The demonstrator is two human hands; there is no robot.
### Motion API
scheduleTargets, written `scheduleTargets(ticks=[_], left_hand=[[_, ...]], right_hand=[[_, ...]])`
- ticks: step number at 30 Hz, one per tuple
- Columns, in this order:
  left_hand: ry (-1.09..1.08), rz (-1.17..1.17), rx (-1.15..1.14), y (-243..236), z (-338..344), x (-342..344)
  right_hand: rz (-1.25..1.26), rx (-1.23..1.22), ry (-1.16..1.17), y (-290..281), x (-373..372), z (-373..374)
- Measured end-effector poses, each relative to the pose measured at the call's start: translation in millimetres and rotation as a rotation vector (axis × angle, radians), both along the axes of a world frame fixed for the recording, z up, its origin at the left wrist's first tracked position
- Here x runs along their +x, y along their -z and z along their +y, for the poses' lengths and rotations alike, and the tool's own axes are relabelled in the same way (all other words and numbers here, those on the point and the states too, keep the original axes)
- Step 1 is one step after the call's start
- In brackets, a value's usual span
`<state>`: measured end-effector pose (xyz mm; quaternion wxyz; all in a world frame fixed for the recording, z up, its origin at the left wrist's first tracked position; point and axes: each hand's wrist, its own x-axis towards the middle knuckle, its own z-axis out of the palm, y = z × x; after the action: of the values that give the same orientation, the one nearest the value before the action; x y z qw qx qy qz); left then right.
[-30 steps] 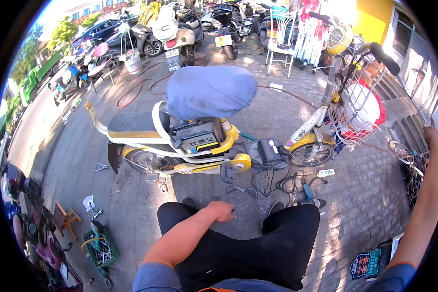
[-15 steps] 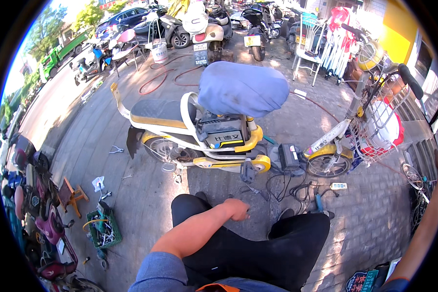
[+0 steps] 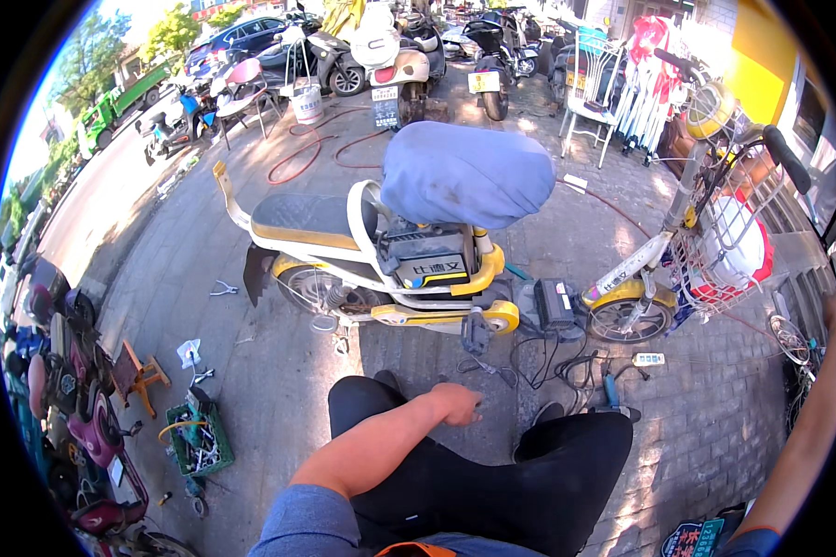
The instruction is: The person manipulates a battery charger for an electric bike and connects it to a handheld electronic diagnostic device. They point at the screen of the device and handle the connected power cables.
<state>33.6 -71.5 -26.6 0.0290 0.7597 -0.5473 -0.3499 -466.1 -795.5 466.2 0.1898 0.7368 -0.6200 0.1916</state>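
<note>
My left hand [image 3: 458,405] rests beside my bent left leg, its fingers curled; whatever they may hold is hidden. At the far right rim, my right arm stretches up and the right hand [image 3: 835,320] is mostly lost in the dark edge. In front of me stands a yellow and white electric scooter [image 3: 409,311] with a blue cloth cover [image 3: 469,174] over its front part. To its right is a front end with a yellow-fendered wheel [image 3: 630,318] and wire basket [image 3: 729,241]. Between them sits a dark box [image 3: 555,302].
A teal-handled power tool [image 3: 611,390], a white power strip [image 3: 649,359] and loose black cables [image 3: 576,371] lie near my right foot. Pliers [image 3: 223,288] are on the paving at left, above a green tool basket [image 3: 215,447]. Parked scooters [image 3: 404,70] and a white chair [image 3: 593,97] stand behind.
The whole view has shifted very slightly. My left hand keeps its place by my leg, and the right arm stays stretched along the right rim.
</note>
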Motion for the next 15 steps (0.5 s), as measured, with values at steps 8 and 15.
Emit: scheduleTargets(ticks=[8, 15], left_hand=[[-0.062, 0.021, -0.012, 6.0, -1.5, 1.2], [-0.092, 0.078, 0.046, 5.5, 7.8, -11.1]], right_hand=[[0.031, -0.031, -0.008, 9.3, -1.3, -16.3], [0.100, -0.031, -0.025, 38.5, 10.6, -34.6]])
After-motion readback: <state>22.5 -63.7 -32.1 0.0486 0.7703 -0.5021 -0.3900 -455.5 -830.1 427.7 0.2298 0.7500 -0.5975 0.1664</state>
